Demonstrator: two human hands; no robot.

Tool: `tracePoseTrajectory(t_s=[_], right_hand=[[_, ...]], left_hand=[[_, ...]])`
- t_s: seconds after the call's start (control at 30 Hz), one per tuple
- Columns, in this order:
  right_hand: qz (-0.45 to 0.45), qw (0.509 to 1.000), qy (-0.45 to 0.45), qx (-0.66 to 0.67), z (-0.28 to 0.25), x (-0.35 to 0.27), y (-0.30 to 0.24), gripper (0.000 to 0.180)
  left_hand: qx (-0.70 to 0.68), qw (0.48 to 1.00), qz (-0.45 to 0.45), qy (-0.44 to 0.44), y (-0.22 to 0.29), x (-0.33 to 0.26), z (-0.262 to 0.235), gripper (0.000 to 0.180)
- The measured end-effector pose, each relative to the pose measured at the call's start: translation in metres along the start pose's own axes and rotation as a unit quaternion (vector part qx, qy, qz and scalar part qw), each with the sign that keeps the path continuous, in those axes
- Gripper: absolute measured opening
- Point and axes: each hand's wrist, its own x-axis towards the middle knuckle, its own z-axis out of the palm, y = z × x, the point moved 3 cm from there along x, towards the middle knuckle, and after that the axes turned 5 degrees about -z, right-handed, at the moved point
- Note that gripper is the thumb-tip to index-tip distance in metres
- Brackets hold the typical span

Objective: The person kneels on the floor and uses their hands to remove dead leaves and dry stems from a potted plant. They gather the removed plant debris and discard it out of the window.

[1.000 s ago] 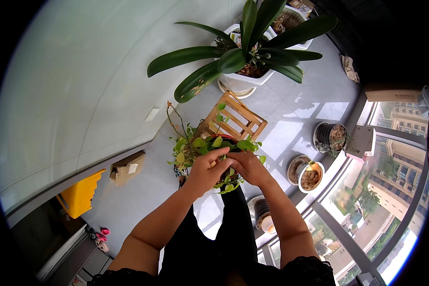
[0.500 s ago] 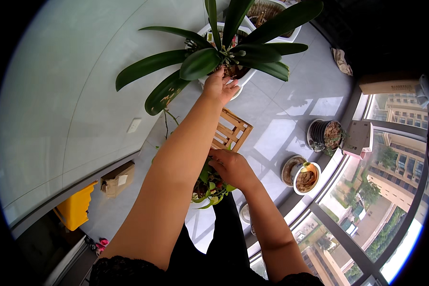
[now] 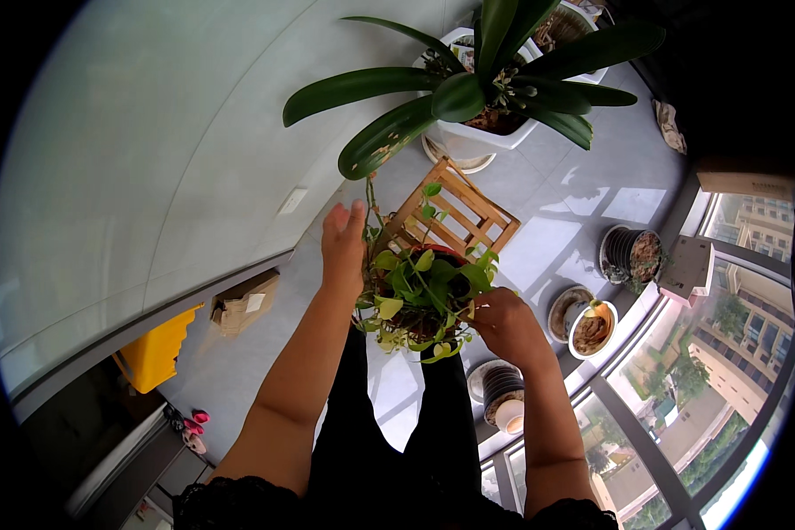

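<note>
A trailing green potted plant [image 3: 415, 287], its reddish pot rim partly showing, is between my two hands in front of my legs. My right hand [image 3: 508, 325] has its fingers curled at the plant's right edge; leaves hide the fingertips. On the plant's other side my left hand [image 3: 343, 243] is raised with thumb and fingers apart, beside a long trailing stem [image 3: 371, 199]. Just beyond the plant stands a slatted wooden stool [image 3: 468, 208]. Farther off, a clivia with long dark strap leaves [image 3: 371, 93] grows in a white pot [image 3: 477, 140].
Along the window on the right are a dark ribbed pot [image 3: 623, 252], a white pot [image 3: 592, 331] and another ribbed pot [image 3: 502, 389]. A yellow plastic bin [image 3: 157, 349] and a cardboard box [image 3: 246, 303] lie at the left, by the pale wall [image 3: 150, 177].
My left hand has drawn back from the clivia's pot to the trailing plant's left side. The view has shifted, and more of the trailing plant and stool shows.
</note>
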Motion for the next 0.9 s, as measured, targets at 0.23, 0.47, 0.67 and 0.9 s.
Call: tracePoseTrajectory(t_s=[0.23, 0.47, 0.67, 0.9], right_hand=[[0.021, 0.998, -0.019, -0.053, 0.011, -0.004, -0.028, 0.039], [0.200, 0.899, 0.165, 0.353, 0.040, 0.101, -0.016, 0.030], [0.301, 0.838, 0.086, 0.448, 0.040, 0.114, -0.015, 0.027], [0.310, 0.846, 0.022, 0.432, 0.029, 0.082, 0.003, 0.024]], left_hand=[[-0.088, 0.963, -0.120, -0.226, -0.024, -0.027, -0.016, 0.023], [0.043, 0.950, -0.080, -0.299, -0.041, -0.089, -0.007, 0.027], [0.080, 0.947, -0.116, -0.290, -0.048, -0.110, -0.012, 0.027], [-0.008, 0.950, -0.122, -0.286, -0.051, -0.120, -0.024, 0.029]])
